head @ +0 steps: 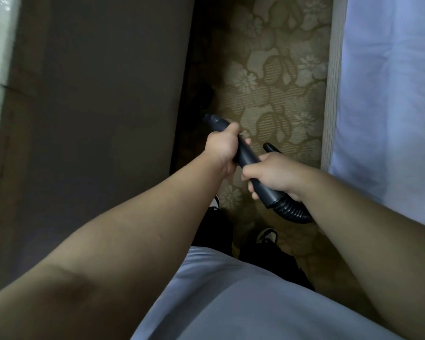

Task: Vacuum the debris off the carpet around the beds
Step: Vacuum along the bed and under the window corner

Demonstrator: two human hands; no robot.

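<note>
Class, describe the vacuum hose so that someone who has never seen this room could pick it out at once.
Find the strip of floral carpet between the dark panel and the white bed. Over it the left hand and right hand grip a smooth dark wand. The hose curls out of the wand's end below the right hand: it alone is ribbed.

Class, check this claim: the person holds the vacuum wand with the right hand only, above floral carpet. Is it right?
No. The head view shows both hands holding the vacuum wand: the left hand further forward, the right hand near the hose, above floral carpet.
</note>
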